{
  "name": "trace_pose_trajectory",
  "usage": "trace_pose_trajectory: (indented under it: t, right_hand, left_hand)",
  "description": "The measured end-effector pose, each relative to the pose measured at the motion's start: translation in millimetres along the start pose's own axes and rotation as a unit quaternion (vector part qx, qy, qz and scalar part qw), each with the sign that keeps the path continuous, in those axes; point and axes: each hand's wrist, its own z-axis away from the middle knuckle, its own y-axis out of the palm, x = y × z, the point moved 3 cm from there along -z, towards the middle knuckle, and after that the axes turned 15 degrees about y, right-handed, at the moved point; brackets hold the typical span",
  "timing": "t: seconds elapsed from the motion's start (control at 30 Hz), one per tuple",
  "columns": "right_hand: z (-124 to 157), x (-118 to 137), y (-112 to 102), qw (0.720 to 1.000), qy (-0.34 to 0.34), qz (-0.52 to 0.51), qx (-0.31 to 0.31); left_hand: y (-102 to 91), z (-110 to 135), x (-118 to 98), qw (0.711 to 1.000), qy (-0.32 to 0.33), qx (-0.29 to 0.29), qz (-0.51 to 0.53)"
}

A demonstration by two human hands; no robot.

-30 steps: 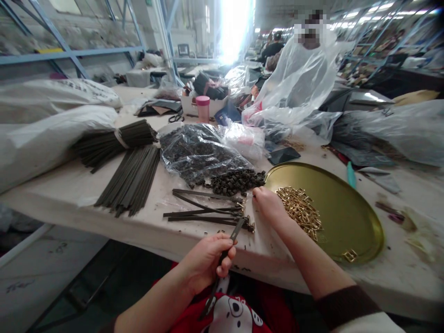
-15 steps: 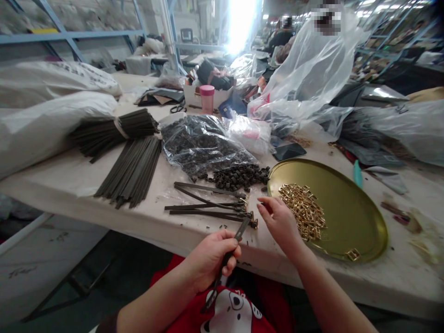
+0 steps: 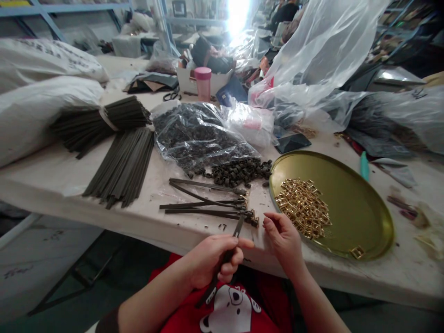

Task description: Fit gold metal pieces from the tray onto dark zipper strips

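My left hand (image 3: pixel 211 259) is closed around a thin dark strap (image 3: pixel 237 228) whose top end sticks up just past the table edge. My right hand (image 3: pixel 283 238) sits right beside it with the fingers pinched together near the strap's tip; what they pinch is too small to name. Several finished straps with gold ends (image 3: pixel 208 206) lie on the table just beyond. A heap of small black loops (image 3: pixel 239 171) lies behind them. To the right a round gold tray (image 3: pixel 360 208) holds a pile of gold buckles (image 3: pixel 305 208).
Loose and bundled dark straps (image 3: pixel 118 152) lie at the left, with white sacks (image 3: pixel 38 106) behind. A clear bag of black parts (image 3: pixel 197 138), a pink-capped bottle (image 3: pixel 203 83), a phone (image 3: pixel 293 142) and big plastic bags (image 3: pixel 319 55) fill the back. A teal tool (image 3: pixel 364 165) lies right of the tray.
My right hand has pulled back from the loop heap and tray edge toward me, ending beside the strap tip. The left hand has kept hold of the strap. The camera has tilted down.
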Motion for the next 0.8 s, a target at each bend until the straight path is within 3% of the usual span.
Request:
trace_pose_trajectory:
  t: [0.1,0.33,0.67,0.8]
  right_hand:
    - [2.1,-1.4,1.8,1.0,-0.013,-0.004,-0.026]
    - [4.0,-2.2,2.8,0.999,-0.02,-0.016,-0.045]
    - [5.3,-2.5,1.1,0.994,-0.039,-0.056,-0.08]
    - [6.2,-8.1,2.8,0.994,0.01,-0.093,-0.052]
  left_hand:
    - [-0.5,-3.4,-1.2,0.997,-0.039,0.013,0.066]
    - [-0.6,-7.6,-2.7,0.988,-0.058,0.043,0.135]
    - [-2.5,-6.5,-1.0,0.987,-0.055,0.065,0.135]
    - [0.1,-4.9,-1.2,0.989,-0.052,0.065,0.125]
